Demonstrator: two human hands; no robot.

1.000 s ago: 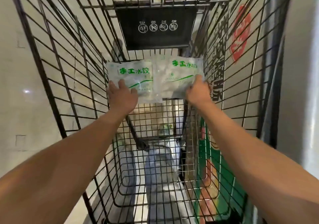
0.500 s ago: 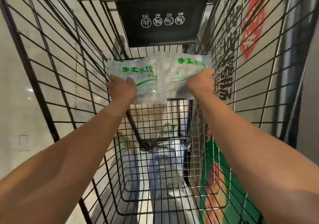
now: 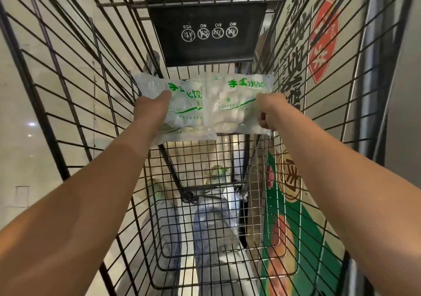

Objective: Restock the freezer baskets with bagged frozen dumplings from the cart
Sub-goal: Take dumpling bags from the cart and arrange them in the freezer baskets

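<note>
Two clear plastic bags of white frozen dumplings with green lettering [image 3: 218,106] sit at the far end of a black wire shopping cart [image 3: 68,113], left hand [image 3: 151,111] and right hand [image 3: 270,111] each gripping one, apparently mid-pickup; next, lifting them clear toward the unseen freezer.

A black wire shopping cart [image 3: 68,104] fills the view, its gridded floor bare at 6 o'clock, with two clear dumpling bags [image 3: 205,104] side by side toward 12 o'clock.
</note>
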